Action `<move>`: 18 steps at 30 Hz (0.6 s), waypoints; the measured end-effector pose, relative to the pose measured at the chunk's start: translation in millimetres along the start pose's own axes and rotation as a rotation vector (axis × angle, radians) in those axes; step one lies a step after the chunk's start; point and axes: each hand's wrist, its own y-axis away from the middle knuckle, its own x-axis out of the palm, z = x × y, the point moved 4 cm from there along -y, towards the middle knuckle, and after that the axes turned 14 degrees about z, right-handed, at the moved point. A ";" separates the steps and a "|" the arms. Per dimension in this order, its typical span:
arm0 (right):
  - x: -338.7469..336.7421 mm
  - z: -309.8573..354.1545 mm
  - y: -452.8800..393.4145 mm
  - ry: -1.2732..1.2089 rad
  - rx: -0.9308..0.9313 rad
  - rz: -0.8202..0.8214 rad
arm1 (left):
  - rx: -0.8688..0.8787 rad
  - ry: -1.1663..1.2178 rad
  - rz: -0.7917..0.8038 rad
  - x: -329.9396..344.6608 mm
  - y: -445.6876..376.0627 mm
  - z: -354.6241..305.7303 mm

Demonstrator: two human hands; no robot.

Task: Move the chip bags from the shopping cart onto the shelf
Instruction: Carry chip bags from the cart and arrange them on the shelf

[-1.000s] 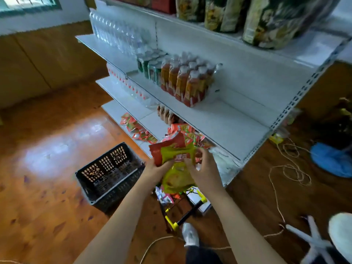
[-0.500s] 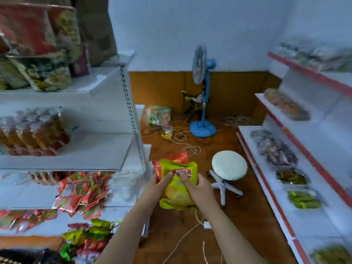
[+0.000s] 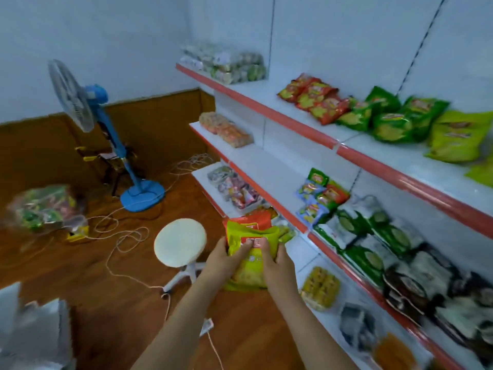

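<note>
Chip bags (image 3: 250, 252) pinched between both hands' fingers (image 3: 246, 245).

Pale blue-white painted walls (image 3: 112, 36) above brown wood wainscot (image 3: 160, 121). Glossy reddish-brown wood floor (image 3: 106, 303). Blue pedestal fan (image 3: 88, 108) near corner. Round white-seated stool (image 3: 180, 243) just beside loose white cord (image 3: 125, 236).

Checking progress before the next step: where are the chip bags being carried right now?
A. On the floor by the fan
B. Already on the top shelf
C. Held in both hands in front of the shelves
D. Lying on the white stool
C: both the left hand and the right hand grip the chip bags, short of the shelves.
</note>
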 end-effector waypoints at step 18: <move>-143.4 -70.4 -309.1 -0.128 0.288 -0.091 | 0.064 -0.304 0.407 50.1 -389.1 -42.2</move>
